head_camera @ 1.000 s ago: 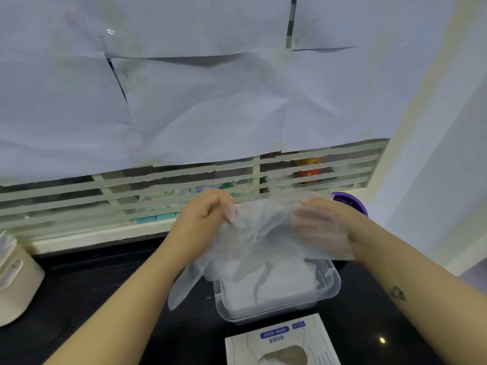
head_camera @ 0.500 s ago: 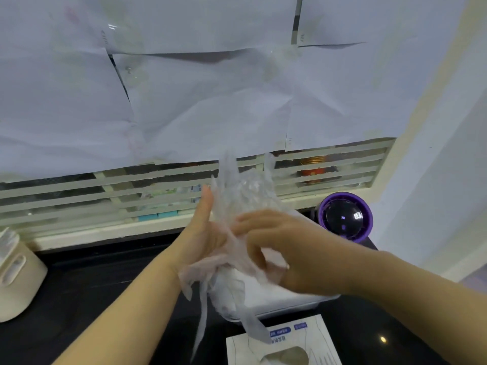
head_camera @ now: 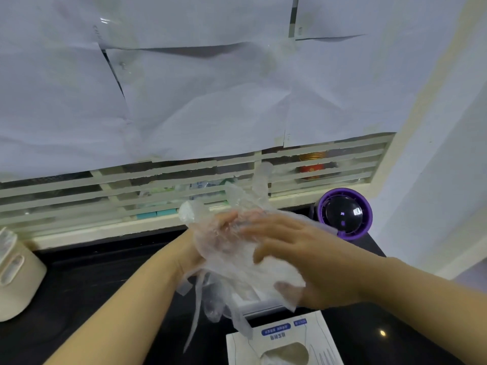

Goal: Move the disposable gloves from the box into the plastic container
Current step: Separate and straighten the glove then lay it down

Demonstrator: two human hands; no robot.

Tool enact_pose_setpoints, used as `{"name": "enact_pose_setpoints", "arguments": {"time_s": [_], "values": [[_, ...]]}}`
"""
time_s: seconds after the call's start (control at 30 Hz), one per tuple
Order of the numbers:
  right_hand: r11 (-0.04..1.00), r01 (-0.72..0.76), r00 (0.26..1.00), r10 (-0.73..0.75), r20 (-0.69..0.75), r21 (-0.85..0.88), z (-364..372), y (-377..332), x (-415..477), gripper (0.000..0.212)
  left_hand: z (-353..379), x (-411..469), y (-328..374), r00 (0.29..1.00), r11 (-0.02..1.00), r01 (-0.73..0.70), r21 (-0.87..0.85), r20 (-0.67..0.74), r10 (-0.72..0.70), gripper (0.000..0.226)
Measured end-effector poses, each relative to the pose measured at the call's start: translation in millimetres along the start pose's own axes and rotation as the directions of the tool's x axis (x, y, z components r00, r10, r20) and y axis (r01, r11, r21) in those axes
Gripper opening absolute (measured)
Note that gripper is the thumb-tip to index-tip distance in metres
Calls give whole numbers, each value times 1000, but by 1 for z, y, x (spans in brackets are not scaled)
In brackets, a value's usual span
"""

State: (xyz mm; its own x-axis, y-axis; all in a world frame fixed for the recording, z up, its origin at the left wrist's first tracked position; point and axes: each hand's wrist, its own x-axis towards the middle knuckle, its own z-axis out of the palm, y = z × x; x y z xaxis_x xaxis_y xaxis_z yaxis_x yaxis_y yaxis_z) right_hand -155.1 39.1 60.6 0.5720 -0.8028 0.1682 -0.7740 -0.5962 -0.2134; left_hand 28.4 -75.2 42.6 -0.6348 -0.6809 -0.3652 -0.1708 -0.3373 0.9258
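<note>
Crumpled translucent gloves (head_camera: 229, 262), ends dangling

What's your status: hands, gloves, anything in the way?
Left hand holds gloves wad, right hand pressed flat on it. Wad over plastic container, not yet in. Nothing in the way.

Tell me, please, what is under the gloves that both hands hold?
Only the near wall of the plastic container shows under the gloves, on the black counter. Its inside is covered by them.
</note>
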Motion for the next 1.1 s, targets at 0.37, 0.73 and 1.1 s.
{"name": "enact_pose_setpoints", "arguments": {"time_s": [0.37,0.73,1.1], "values": [[-16,-143,638,763,105,990,29,21,-3,92,7,8,-4,970,985,-102,-143,-233,66,34],[505,-445,747,665,-4,739,20,54,12,47,-1,4,-7,971,981,-74,-177,-238,30,38],[606,-706,705,646,293,365,68,100,8,61,-51,-15,-18,483,886,-179,428,-746,459,22]]}}
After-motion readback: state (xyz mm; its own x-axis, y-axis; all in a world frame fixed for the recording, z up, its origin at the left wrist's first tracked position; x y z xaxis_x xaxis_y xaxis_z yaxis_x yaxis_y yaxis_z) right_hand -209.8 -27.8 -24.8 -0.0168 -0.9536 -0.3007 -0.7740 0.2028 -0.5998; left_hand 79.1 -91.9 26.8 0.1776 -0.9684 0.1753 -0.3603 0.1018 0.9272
